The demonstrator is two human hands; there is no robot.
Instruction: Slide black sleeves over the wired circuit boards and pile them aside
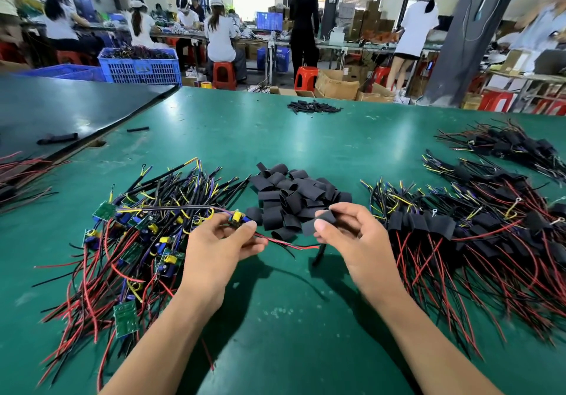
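Working low over green table, both forearms nearest the lens. Noting bare-board tangle lying well left of sleeve heap. Pinching one wired circuit board in left hand, fingers curled, just left of heap; trailing red and black leads along heap's near side. Pinching one black sleeve in right hand, thumb against curled fingers, at heap's near right edge, apart from board. Judging best: squeezing sleeve mouth open, gathering leads, feeding those first, easing over board without snagging. Then piling on sleeved stack, right of heap.
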